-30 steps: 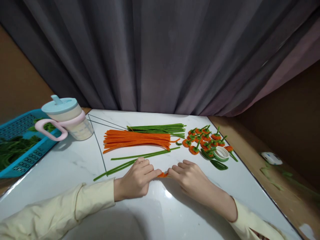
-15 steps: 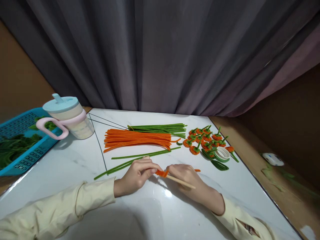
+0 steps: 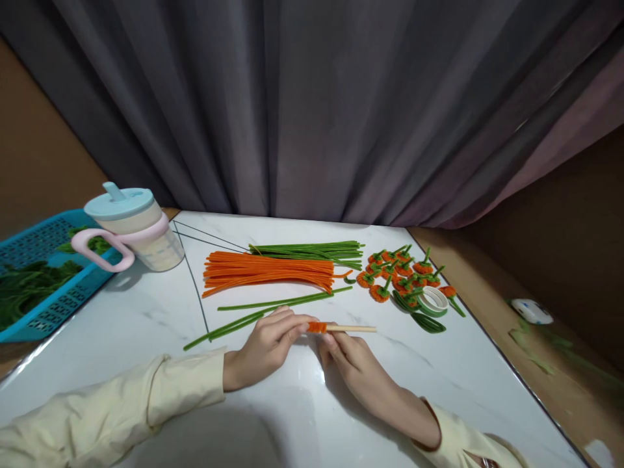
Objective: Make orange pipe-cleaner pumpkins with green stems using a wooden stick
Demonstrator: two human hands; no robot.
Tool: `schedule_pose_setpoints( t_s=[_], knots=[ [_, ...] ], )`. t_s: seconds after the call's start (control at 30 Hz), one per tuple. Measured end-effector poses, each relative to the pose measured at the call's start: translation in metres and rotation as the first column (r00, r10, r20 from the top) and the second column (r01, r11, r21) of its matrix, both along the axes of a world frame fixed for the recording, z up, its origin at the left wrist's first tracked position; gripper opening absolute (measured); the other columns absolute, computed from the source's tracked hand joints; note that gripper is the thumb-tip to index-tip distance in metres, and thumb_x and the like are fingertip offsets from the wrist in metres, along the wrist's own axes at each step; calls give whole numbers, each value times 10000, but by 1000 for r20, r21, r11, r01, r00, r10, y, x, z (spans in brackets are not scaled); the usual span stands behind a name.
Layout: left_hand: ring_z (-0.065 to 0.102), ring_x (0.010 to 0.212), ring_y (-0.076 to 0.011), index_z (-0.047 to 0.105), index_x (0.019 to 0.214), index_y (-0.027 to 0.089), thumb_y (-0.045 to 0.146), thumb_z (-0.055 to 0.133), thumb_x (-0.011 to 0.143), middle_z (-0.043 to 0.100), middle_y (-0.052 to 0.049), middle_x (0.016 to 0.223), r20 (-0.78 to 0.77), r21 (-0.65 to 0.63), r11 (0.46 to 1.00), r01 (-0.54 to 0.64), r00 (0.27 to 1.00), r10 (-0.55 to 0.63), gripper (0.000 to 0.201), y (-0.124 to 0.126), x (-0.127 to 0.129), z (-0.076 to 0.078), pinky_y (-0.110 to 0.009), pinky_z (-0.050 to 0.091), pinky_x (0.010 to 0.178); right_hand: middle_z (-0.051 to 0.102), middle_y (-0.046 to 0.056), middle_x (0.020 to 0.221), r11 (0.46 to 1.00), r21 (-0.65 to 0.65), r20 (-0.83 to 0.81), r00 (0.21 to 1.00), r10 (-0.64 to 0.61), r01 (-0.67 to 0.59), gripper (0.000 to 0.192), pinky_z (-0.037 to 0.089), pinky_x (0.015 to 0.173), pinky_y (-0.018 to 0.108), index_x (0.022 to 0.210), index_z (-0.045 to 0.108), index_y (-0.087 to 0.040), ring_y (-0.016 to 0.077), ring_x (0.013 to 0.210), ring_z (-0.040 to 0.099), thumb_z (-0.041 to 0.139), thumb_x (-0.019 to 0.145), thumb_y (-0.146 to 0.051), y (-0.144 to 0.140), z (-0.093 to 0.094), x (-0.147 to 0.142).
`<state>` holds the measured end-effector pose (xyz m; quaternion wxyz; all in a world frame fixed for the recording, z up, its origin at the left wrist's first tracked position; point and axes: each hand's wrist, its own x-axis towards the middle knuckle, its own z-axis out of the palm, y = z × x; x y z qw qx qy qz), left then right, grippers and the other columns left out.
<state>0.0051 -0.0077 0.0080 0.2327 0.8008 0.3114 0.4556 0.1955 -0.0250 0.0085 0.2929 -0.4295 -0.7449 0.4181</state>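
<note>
From the head camera, low in the middle of the frame, the left hand point(image 3: 266, 348) pinches one end of a thin pale wooden stick point(image 3: 351, 329) between thumb and fingertips. A short orange pipe-cleaner coil point(image 3: 316, 327) is wound around the stick just beside those fingertips. The right hand point(image 3: 353, 361) sits just below the stick, its fingertips closed on the coil and stick from underneath. The stick lies level, its free end pointing toward the right of the frame.

Above the hands, on the white marble-look table point(image 3: 273, 416), lie a bundle of straight orange pipe cleaners point(image 3: 268, 271) and a bundle of green pipe cleaners point(image 3: 307, 249). To the right of centre is a cluster of small orange-and-green pipe-cleaner flowers point(image 3: 397, 273), touching a roll of green tape point(image 3: 433, 300). At the left stand a pale cup with a blue lid and pink handle point(image 3: 131, 227) and a blue plastic basket point(image 3: 43, 279).
</note>
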Motion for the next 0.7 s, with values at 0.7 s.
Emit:
schedule_pose_setpoints(
  t_s=[0.7],
  knots=[
    [475, 580, -142, 636, 947, 93, 141, 389, 941, 592, -61, 641, -150, 85, 967, 240, 963, -225, 252, 5, -3, 0, -274, 437, 608, 569, 9, 685, 736, 423, 597, 774, 213, -529, 290, 324, 530, 235, 889, 592, -154, 128, 562, 492, 343, 875, -5, 19, 58, 36]
  ],
)
